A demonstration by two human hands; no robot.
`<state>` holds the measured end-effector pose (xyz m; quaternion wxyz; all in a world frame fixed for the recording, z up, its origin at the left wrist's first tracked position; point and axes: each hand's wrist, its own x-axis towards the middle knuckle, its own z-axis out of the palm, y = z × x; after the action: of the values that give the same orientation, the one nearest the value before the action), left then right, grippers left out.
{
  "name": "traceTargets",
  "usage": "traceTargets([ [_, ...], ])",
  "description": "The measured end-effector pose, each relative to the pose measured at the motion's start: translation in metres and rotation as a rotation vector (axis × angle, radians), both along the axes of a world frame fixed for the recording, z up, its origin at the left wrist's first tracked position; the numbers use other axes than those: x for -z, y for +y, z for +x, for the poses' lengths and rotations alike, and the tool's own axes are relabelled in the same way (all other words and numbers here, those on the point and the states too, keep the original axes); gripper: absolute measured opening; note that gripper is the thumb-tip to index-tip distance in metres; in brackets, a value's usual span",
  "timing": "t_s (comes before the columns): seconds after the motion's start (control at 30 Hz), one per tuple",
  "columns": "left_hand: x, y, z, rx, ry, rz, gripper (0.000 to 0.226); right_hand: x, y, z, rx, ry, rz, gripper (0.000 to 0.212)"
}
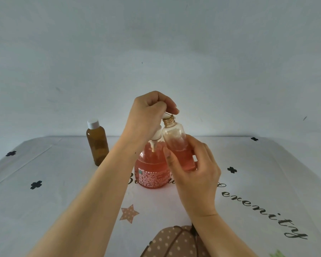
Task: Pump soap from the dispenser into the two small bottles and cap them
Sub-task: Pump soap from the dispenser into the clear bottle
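Observation:
A round soap dispenser (152,167) full of pink liquid stands on the table in the middle, with a white pump on top. My left hand (148,115) is curled over the pump head, whose nozzle tip sits at the mouth of a small clear bottle (176,140). My right hand (195,167) grips that uncapped bottle by its lower half, tilted toward the nozzle; pink soap fills its lower part. A small amber bottle (97,143) with a white cap stands upright to the left of the dispenser. The clear bottle's cap is not in sight.
The table wears a white cloth (258,173) printed with black clovers, a dotted star and script lettering. A plain pale wall rises right behind the table's far edge. A brown dotted shape (174,242) lies at the near edge.

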<state>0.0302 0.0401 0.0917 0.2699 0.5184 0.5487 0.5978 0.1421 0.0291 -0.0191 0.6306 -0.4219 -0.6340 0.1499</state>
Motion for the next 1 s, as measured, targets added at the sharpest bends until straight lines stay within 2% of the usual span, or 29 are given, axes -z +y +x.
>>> traceTargets([
  [0.33, 0.0011, 0.0012, 0.0024, 0.041, -0.022, 0.023, 0.037, 0.0019, 0.0004, -0.0004, 0.007, 0.001, -0.024, 0.057],
  [0.53, 0.0085, 0.0022, -0.0001, 0.034, 0.128, 0.017, 0.04, 0.0029, -0.0004, 0.0019, 0.013, -0.013, -0.028, 0.052],
  [0.73, 0.0077, 0.0039, -0.0011, 0.046, 0.191, -0.06, 0.047, 0.0043, -0.0018, 0.0026, 0.018, -0.021, -0.049, 0.05],
  [0.87, 0.007, 0.0045, -0.0005, 0.024, 0.174, -0.052, 0.044, 0.0027, -0.0006, -0.0007, 0.028, -0.019, -0.039, 0.051],
  [1.0, 0.0036, 0.0034, 0.001, -0.024, 0.019, 0.011, 0.037, 0.0019, -0.0015, -0.0038, 0.023, -0.034, -0.022, 0.054],
])
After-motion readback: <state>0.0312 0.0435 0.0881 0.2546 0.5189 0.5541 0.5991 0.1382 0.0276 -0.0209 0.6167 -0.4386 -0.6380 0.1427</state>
